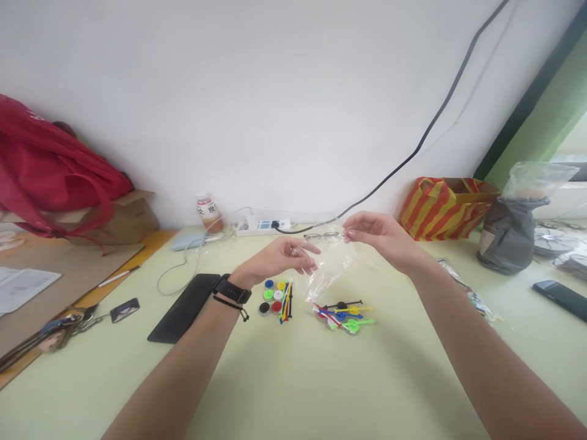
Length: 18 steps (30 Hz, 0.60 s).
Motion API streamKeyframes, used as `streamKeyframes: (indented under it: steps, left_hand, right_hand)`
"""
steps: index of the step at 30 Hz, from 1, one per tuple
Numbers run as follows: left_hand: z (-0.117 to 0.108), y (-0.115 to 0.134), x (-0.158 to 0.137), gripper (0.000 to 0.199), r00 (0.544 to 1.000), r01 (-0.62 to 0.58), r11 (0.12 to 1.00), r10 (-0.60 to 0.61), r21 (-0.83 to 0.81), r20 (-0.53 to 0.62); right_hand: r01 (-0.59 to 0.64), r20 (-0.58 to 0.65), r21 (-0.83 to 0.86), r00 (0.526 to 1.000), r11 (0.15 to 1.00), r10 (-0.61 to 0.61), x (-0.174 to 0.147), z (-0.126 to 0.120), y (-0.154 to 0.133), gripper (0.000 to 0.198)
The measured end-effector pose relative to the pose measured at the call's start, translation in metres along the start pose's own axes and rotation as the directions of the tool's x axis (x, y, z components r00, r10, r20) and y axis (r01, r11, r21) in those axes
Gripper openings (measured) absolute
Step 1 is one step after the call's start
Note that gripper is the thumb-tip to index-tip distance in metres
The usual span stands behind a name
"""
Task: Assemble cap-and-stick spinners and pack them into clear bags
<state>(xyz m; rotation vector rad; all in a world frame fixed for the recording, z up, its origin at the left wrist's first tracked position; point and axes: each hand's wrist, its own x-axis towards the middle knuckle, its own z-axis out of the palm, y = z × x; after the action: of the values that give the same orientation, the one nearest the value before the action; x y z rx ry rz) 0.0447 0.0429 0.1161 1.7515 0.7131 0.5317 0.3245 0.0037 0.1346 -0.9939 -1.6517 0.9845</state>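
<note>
- Red bag (55, 165) on top of a brown box (131, 217), past the back left corner of the pale green surface (261, 379).
- White paper (27, 287) on a flat brown board (96, 263), with a white pen (118, 276) close by.
- Keys (87, 318) with a picture tag (125, 310), lying across the left edge of the surface.
- Flat black thing (178, 308) near that left edge, partly behind the left arm.
- Bottle (210, 215) at the back edge, with a blue thing (186, 242) and a white cord (186, 263) nearby.
- Left hand (275, 258) up over the middle of the surface, black watch (232, 289) on the wrist. Fingers bent, right by the clear bag (330, 269); hard to tell whether pinching it or only near it.
- Power strip (262, 227) at the back edge, black cord (431, 131) going up to the right.
- Six round bits (278, 294) in pairs on the middle of the surface, thin coloured sticks (287, 302) just beside.
- Clear bag up between both hands, glasses (316, 237) behind.
- Messy heap of coloured arrows (343, 315) on the surface, lower than the bag.
- Right hand (378, 237) with thumb and fingertips together, pinched on the bag's top.
- Striped bag (444, 211) at the back edge, then a grey bag (507, 235).
- Black phone (562, 299) far right.
</note>
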Motion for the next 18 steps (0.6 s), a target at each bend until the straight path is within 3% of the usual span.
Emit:
streamKeyframes:
  steps: [3,8,13,18]
  left_hand:
    - [0.0035,-0.0017,0.0021,0.04,0.999,-0.014,1.0,0.014,0.02,-0.034]
    - [0.0055,-0.0006,0.0036,0.04,0.996,-0.052,0.994,0.057,0.092,-0.061]
    - [0.0054,0.0012,0.0034,0.036,0.997,-0.068,0.991,0.071,0.111,-0.019]
    - [0.0074,0.0002,0.0043,0.034,0.994,-0.089,0.989,0.096,0.12,-0.053]
  right_hand:
    - [0.038,-0.03,-0.188,0.999,0.981,-0.044,-0.0006,0.0023,-0.0027,0.032]
    - [0.093,-0.057,-0.56,0.987,0.823,-0.15,-0.0005,0.0066,-0.0018,0.034]
    - [0.104,-0.061,-0.645,0.981,0.757,-0.186,-0.0018,0.009,0.0015,0.027]
    - [0.074,-0.071,-0.635,0.986,0.769,-0.154,-0.0038,0.0102,-0.0067,0.023]
